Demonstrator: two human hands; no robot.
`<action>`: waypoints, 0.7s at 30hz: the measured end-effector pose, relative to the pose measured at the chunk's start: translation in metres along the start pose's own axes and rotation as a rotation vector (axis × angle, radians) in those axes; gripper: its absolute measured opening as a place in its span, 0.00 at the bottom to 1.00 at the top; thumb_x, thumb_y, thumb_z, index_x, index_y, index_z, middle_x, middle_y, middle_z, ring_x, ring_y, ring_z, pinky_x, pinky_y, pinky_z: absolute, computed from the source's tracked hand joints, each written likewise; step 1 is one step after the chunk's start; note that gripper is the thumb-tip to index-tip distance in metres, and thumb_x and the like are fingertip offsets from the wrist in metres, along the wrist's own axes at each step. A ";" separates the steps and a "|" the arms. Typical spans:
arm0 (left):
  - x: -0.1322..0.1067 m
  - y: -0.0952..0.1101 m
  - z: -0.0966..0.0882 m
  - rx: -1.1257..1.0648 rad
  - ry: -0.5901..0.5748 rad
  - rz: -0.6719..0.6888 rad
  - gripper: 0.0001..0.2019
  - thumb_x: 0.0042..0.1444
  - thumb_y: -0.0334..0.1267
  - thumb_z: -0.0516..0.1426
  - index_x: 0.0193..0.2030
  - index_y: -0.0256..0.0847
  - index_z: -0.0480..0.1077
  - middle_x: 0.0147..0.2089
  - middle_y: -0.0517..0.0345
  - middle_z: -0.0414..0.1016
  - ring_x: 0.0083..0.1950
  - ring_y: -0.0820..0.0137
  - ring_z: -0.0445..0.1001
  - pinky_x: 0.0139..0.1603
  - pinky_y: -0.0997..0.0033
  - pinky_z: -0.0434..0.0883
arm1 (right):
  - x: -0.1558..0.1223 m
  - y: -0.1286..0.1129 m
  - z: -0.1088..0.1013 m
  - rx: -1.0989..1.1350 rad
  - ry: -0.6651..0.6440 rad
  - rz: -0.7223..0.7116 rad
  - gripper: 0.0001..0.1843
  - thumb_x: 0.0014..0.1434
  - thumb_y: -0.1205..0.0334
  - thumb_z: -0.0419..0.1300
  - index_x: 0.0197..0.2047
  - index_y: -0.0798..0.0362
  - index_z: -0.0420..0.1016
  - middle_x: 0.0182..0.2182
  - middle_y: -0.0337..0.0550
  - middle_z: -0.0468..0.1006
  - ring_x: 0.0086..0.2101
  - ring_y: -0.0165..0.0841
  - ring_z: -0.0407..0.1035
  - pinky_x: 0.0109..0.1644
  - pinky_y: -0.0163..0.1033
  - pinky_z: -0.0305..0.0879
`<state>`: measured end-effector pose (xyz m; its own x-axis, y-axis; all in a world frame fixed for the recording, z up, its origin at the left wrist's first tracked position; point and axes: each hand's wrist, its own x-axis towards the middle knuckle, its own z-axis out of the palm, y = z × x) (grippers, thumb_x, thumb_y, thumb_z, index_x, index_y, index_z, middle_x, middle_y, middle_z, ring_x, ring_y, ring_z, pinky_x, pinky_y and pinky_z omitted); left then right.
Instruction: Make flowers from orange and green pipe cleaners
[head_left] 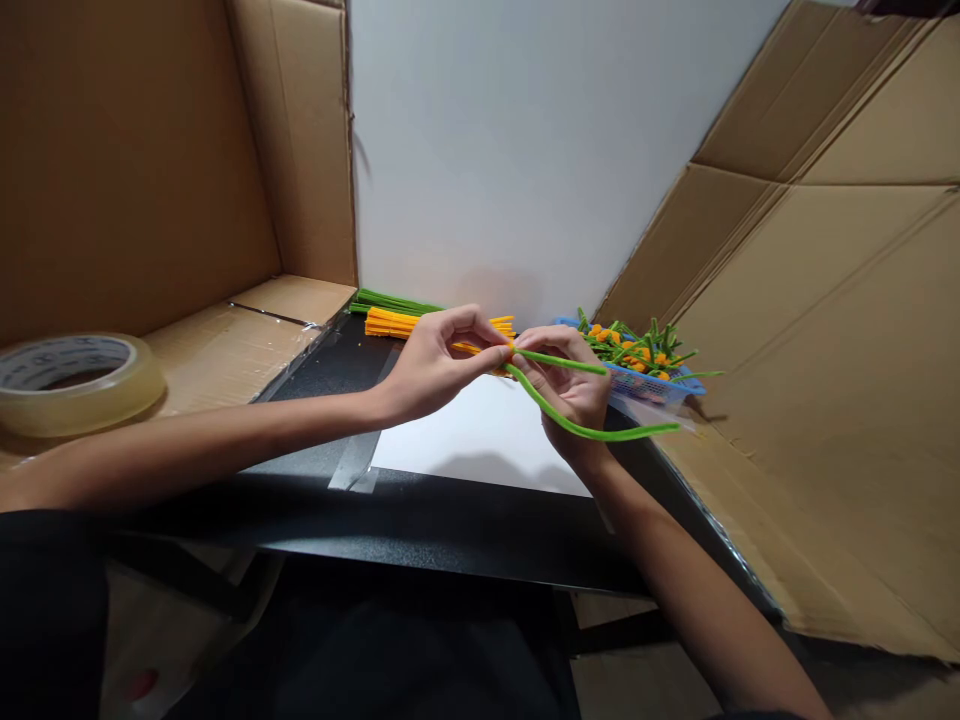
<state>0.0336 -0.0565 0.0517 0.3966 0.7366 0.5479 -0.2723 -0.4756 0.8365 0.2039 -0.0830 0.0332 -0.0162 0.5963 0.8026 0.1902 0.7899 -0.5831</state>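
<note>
At nine o'clock I see a tape roll (pixel 82 408), the print on its core (pixel 64 350) too small to read, at ten an orange bundle (pixel 391 323) part-blocked by the left hand (pixel 435 362), which pinches green pipe-cleaner lengths (pixel 562 361) with the right hand (pixel 583 395) at centre, and at three a blue basket (pixel 641 387).

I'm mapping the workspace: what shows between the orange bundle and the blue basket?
In the head view, the right hand shows between the orange bundle and blue basket; whatever lies behind it is hidden.

Fuzzy pipe cleaners (pixel 630 435), matt cardboard (pixel 847 330)
</note>
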 end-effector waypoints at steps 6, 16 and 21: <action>0.000 -0.001 0.000 0.006 0.036 0.007 0.14 0.53 0.44 0.68 0.33 0.35 0.73 0.37 0.53 0.80 0.39 0.69 0.79 0.45 0.67 0.78 | 0.000 0.001 0.002 0.019 0.005 0.164 0.12 0.55 0.55 0.70 0.39 0.50 0.75 0.35 0.40 0.79 0.37 0.34 0.77 0.43 0.43 0.78; 0.003 -0.001 -0.002 0.060 -0.033 -0.085 0.18 0.51 0.48 0.69 0.37 0.33 0.77 0.36 0.48 0.82 0.38 0.66 0.81 0.43 0.65 0.79 | -0.001 -0.001 0.002 -0.038 0.023 0.171 0.06 0.53 0.65 0.65 0.36 0.50 0.75 0.33 0.38 0.79 0.34 0.32 0.76 0.42 0.41 0.76; 0.004 -0.003 0.000 -0.076 0.017 -0.139 0.16 0.48 0.44 0.71 0.34 0.32 0.77 0.32 0.50 0.81 0.34 0.69 0.79 0.39 0.66 0.79 | 0.002 -0.002 0.001 0.050 0.006 0.262 0.05 0.52 0.65 0.66 0.34 0.51 0.76 0.31 0.38 0.79 0.33 0.31 0.76 0.39 0.40 0.76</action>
<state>0.0362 -0.0528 0.0514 0.4206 0.8010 0.4259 -0.2819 -0.3308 0.9006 0.2021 -0.0832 0.0352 0.0332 0.7807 0.6240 0.1387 0.6147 -0.7765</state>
